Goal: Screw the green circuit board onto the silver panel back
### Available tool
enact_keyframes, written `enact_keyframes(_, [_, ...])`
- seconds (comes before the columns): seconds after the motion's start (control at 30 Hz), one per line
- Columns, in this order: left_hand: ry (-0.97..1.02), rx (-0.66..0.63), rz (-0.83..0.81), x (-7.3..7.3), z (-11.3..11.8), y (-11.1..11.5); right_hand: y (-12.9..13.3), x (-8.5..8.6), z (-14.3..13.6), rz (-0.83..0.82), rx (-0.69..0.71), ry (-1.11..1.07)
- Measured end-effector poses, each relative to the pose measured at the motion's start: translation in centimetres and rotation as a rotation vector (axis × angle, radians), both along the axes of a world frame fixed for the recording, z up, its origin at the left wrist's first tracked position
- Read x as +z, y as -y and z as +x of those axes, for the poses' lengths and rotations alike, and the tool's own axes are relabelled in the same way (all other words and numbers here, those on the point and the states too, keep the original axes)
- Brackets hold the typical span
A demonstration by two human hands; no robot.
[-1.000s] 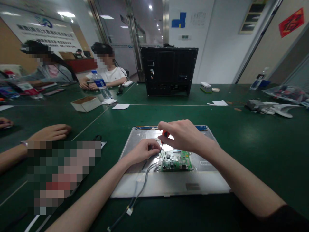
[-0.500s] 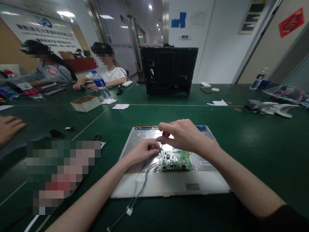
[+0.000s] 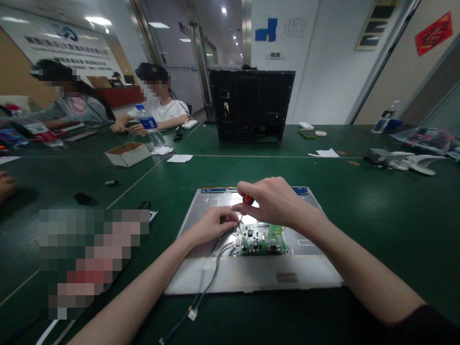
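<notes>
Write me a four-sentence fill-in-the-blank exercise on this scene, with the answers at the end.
The right hand holds a red-handled ____, a tool for turning screws. The circuit board is mostly ____ in color. In the picture, the cables lie to the ____ of the circuit board. The black casing stands ____ rather than lying flat.

Missing words: screwdriver; green; left; upright.

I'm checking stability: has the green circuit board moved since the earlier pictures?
No, the green circuit board shows no visible shift either way against the pale table seam.

One screwdriver point(image 3: 247, 199) and one metal panel point(image 3: 247, 274) are visible.
</notes>
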State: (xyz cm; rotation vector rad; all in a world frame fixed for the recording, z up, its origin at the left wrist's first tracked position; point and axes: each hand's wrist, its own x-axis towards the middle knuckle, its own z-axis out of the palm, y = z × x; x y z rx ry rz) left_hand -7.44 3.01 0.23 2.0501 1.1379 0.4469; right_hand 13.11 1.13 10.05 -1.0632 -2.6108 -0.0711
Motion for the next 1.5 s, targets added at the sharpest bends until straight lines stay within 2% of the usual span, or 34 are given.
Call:
enact_keyframes(0.37, [0.017, -0.019, 0.017, -0.09, -0.12, -0.15, 0.14, 0.10, 0.07, -0.027, 0.059, -0.040])
enact_keyframes(0.6, [-0.009, -0.015, -0.020, 0.10, -0.12, -0.02, -0.05, -0.19, -0.02, 0.011, 0.014, 0.000])
enact_keyframes(1.5, [0.004, -0.009, -0.008, 0.20, -0.05, 0.02, -0.07, -0.12, 0.02, -0.033, 0.042, -0.029])
